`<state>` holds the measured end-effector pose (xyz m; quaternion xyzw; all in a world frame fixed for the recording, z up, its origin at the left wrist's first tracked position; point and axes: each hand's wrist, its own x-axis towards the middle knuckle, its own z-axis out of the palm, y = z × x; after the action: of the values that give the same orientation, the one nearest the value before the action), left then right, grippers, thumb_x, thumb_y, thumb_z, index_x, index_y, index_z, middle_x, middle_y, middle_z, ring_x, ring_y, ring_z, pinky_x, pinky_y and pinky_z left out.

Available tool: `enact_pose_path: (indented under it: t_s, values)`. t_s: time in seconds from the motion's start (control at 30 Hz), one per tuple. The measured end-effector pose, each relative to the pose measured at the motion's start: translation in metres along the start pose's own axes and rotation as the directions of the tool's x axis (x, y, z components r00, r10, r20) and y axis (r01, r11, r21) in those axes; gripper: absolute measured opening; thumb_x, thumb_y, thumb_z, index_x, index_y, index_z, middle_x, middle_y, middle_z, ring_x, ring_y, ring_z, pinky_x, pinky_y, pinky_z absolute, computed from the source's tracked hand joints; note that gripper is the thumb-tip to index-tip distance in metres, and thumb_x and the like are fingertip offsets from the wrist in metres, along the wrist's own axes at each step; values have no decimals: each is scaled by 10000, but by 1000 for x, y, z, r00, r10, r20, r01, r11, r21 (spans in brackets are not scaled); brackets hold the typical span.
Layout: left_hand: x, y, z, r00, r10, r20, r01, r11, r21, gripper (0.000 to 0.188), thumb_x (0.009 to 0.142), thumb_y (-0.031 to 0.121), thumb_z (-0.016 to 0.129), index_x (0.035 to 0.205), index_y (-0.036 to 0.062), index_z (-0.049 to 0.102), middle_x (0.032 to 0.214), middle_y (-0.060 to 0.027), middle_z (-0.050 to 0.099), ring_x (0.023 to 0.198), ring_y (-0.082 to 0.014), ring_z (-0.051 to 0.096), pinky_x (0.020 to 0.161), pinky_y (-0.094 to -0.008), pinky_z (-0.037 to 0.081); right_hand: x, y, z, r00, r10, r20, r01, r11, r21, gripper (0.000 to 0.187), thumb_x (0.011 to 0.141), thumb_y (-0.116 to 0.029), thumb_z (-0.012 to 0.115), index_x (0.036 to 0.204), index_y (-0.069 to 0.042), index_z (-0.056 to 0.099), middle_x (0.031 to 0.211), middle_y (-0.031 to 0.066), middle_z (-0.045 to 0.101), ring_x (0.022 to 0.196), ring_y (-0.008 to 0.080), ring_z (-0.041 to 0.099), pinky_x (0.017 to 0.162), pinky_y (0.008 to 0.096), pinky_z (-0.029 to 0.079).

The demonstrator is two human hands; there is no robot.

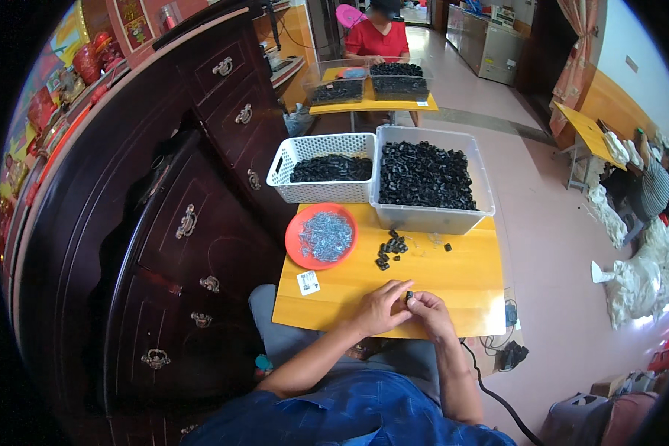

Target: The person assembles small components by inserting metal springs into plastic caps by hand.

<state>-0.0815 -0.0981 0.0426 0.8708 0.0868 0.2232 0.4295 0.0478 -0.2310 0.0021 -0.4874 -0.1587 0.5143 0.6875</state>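
Above a yellow worktop (470,279), the right hand (433,314) pinches a small black piece (409,295) between its fingers beside the left hand (379,308), whose grip is unclear; likely positioning, calling for steadiness next.

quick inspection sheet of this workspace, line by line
Surface: yellow tabletop, partly covered.
Job's things: clear plastic bin and white perforated plastic basket, both holding black parts; round red dish of silvery metal pieces.
Clutter: loose black pieces before the bin; white rectangular label near the dish.
Grip: right hand pinches a small black piece; left hand close beside it, contact unclear.
Cables: black cable off the tabletop's lower right.
Surroundings: dark wooden cabinet at left; person in red ahead.
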Motion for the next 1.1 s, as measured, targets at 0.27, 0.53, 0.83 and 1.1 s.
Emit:
enact_pose_path:
  t_s: [0.27,0.53,0.83,1.1]
  values:
    - [5,0,-3,997,79,-8,-75,975,207,360,809,147,746,1145,39,677,1071,-135,692,969,-313,683,817,-392,563,1,4,0,999,0,49,-2,1000,27,150,976,-153,638,1054,-35,687,947,40,702,868,148,682,803,306,580]
    - [7,4,-5,994,106,-15,-102,978,179,316,791,125,755,1084,21,701,1020,-143,712,899,-313,702,778,-376,573,-2,4,2,992,107,67,-112,991,78,233,989,-228,624,1100,-35,693,1007,65,723,879,147,690,804,281,562]
    - [6,1,-3,994,108,-25,-102,978,184,305,785,128,759,1065,18,708,986,-142,718,878,-303,707,760,-371,574,0,10,-1,996,68,64,-75,990,120,247,1002,-232,590,1055,-15,695,941,98,732,821,183,707,771,309,590]
    - [9,7,-4,999,50,6,-51,988,147,290,786,146,750,1056,48,708,961,-117,713,837,-281,701,727,-373,566,-3,8,1,997,56,60,-63,991,122,276,1008,-249,583,1072,-4,693,948,106,734,816,178,708,765,309,593]
